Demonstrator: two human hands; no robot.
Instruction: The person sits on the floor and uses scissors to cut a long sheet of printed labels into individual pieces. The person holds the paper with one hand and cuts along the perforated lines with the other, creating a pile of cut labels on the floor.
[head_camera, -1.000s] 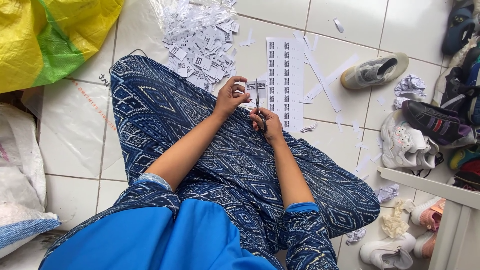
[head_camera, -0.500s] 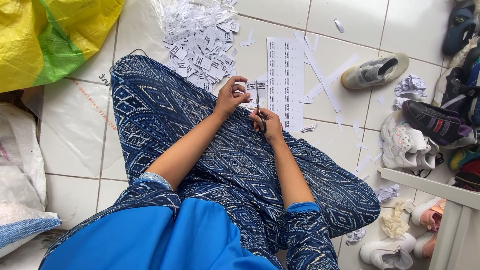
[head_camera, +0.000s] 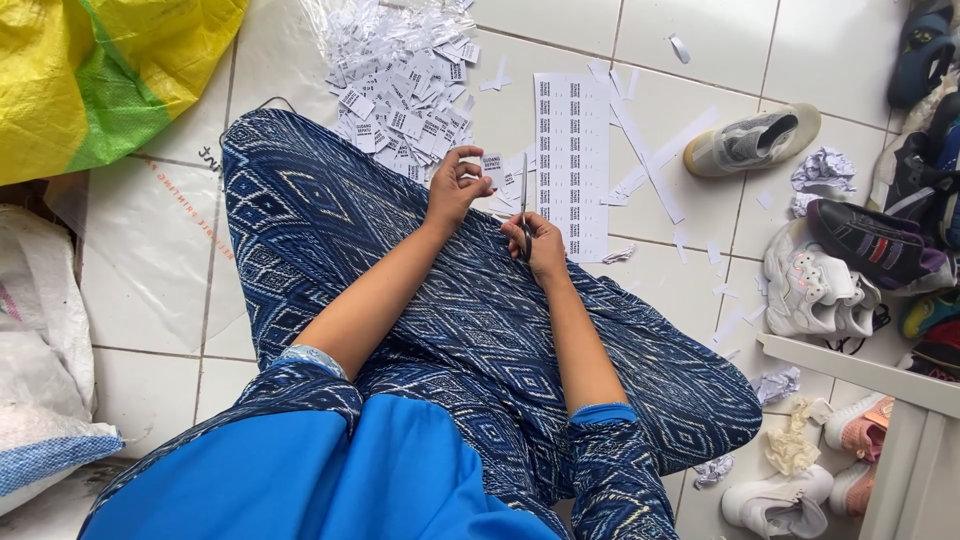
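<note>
The left hand (head_camera: 455, 190) pinches a small white paper label (head_camera: 491, 168) between thumb and fingertips, holding it up just above the lap. The right hand (head_camera: 543, 245) is closed around the handles of a pair of scissors (head_camera: 524, 205), whose blades point toward 12 o'clock and stand just beside the label, at its 4 o'clock side. Both hands meet over the knee of the blue patterned trousers (head_camera: 480, 340).

At 12 o'clock from the hands lies a printed label sheet (head_camera: 571, 160) flat on the white tiled floor (head_camera: 800, 50), with loose paper strips (head_camera: 650, 165) at its 3 o'clock edge. A heap of cut labels (head_camera: 400, 90) spreads at 11 o'clock. A grey shoe (head_camera: 752, 140) rests at 2 o'clock, more shoes (head_camera: 850, 270) at 3 o'clock, and a yellow-green sack (head_camera: 100, 70) sits far out at 10 o'clock.
</note>
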